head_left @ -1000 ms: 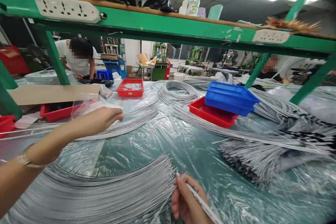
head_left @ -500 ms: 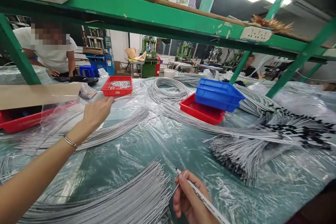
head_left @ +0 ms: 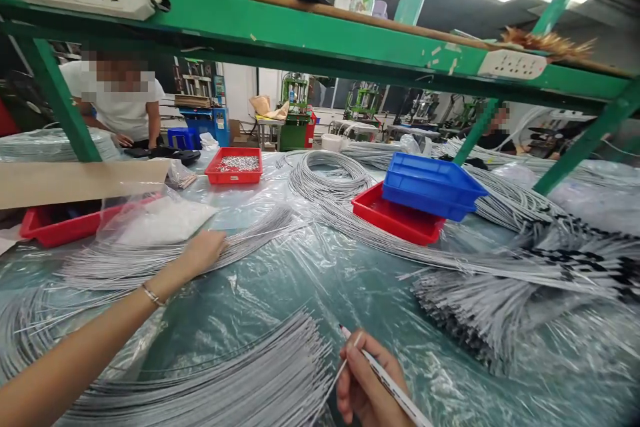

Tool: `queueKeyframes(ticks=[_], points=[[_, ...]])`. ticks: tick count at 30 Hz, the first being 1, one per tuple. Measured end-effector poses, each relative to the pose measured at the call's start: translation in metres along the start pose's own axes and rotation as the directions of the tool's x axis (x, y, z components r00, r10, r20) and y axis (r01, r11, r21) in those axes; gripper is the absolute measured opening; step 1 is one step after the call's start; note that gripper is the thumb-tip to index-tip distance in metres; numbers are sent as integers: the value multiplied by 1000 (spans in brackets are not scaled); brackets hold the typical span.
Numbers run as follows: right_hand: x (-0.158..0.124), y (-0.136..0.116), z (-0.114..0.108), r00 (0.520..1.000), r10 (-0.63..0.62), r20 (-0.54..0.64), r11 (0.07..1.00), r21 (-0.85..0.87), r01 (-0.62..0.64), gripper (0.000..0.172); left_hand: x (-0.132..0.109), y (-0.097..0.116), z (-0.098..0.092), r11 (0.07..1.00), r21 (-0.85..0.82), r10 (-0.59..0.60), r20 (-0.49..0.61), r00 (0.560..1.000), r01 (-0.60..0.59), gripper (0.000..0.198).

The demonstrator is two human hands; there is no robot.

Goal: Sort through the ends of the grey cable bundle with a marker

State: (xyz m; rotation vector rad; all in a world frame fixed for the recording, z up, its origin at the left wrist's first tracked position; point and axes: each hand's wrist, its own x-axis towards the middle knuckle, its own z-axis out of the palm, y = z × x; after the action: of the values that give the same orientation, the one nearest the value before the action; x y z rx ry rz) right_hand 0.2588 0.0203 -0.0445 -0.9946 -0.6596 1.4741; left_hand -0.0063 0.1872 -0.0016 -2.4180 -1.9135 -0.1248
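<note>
My left hand [head_left: 204, 251] reaches forward and rests on a bundle of thin grey cables [head_left: 235, 240] lying across the plastic-covered table; its fingers curl over the strands. My right hand [head_left: 367, 383] is near the bottom edge, closed around a white pen [head_left: 381, 381] whose tip points up and left. It also pinches a single grey cable at the end of a large fanned bundle of grey cables [head_left: 240, 380] in front of me.
A blue tray [head_left: 430, 184] sits stacked on a red tray [head_left: 395, 219] at centre right. A red tray of small metal parts [head_left: 239, 165] stands further back. More cable bundles [head_left: 500, 300] lie right. A green shelf frame [head_left: 300, 33] spans overhead. A person in white [head_left: 125, 110] works behind.
My left hand has drawn back from near the red parts tray and come down onto the grey cable bundle. My right hand stays put with the pen.
</note>
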Motion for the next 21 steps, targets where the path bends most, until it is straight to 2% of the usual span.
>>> queueKeyframes(ticks=[3,5,6,7,8,9,10,11,13,16,21], points=[[-5,-2,2,999,-44,19,999,-20,44,51,-14,14,-3,994,-85,69,1,998,-68,31],[-5,-2,0,993,-99,58,992,-68,103,48,-35,37,-7,949,-282,176,90,980,-145,41],[-4,-1,-2,987,-131,88,986,-94,139,47,-49,51,-8,864,-481,264,175,949,-152,49],[-2,-1,-5,979,-162,123,977,-116,177,45,-64,66,-8,697,-709,400,266,877,-103,51],[-1,-1,-8,967,-192,167,968,-131,215,42,-79,81,-8,531,-847,517,313,796,-12,51],[1,-1,-11,950,-219,222,958,-139,253,40,-93,94,-7,385,-915,608,349,713,119,52],[3,-1,-14,933,-240,269,948,-140,284,37,-105,106,-5,275,-933,648,359,671,233,53],[4,-2,-16,915,-260,309,941,-132,312,34,-114,116,-3,201,-927,666,366,650,317,55],[4,-4,-18,892,-286,351,933,-108,342,29,-123,129,0,116,-902,650,385,655,416,58],[1,-8,-17,892,-286,351,937,-94,338,26,-123,135,2,83,-875,585,430,688,476,56],[-2,-7,-16,863,-341,372,921,-53,387,20,-122,133,3,178,-895,478,442,759,410,43]])
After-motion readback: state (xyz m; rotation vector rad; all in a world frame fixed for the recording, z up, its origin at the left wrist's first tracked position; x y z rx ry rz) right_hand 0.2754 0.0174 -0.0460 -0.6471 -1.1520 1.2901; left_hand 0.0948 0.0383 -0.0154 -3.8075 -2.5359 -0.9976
